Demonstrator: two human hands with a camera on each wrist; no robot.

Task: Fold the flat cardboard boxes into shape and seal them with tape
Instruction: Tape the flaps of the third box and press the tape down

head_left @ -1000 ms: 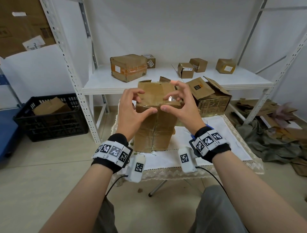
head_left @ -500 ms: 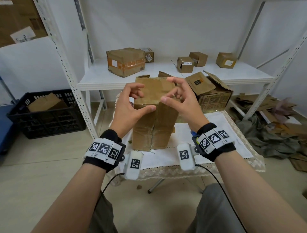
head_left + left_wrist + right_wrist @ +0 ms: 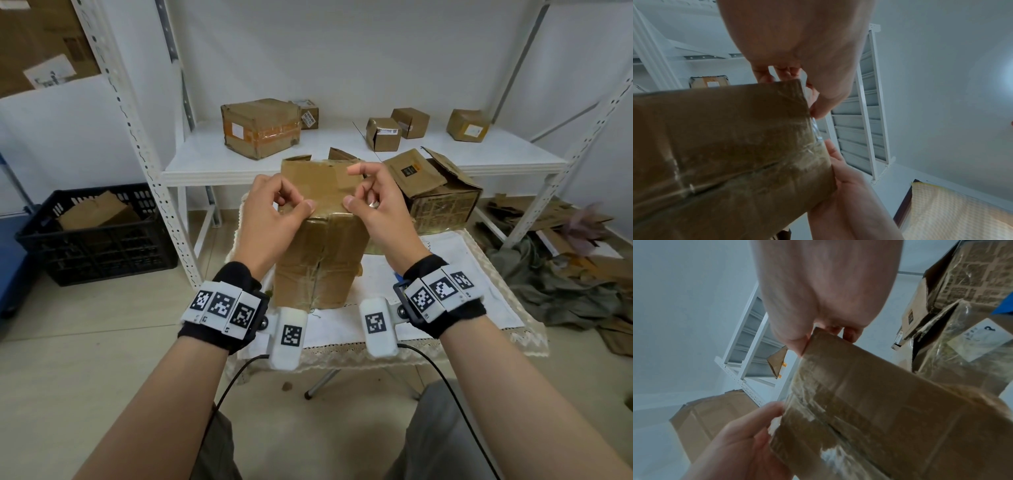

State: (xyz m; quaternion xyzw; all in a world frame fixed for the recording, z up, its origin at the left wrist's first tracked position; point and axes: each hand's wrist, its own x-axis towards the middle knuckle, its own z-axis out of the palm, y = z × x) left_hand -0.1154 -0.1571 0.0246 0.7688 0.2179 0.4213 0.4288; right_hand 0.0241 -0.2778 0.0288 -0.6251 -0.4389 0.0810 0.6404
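Cardboard box (image 3: 318,246) edge pinched by hands (image 3: 373,209).

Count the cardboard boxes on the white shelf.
5. The large taped box at left, a small labelled one behind it, then three small ones: and at right. Others may be hidden behind the hands.

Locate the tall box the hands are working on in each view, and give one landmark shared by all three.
Head: box centre, upright on the table, both thumbs at its top front edge.
Left wrist: box fills the left and lower half.
Right wrist: box fills the lower right.
Shared landmark: the left hand.
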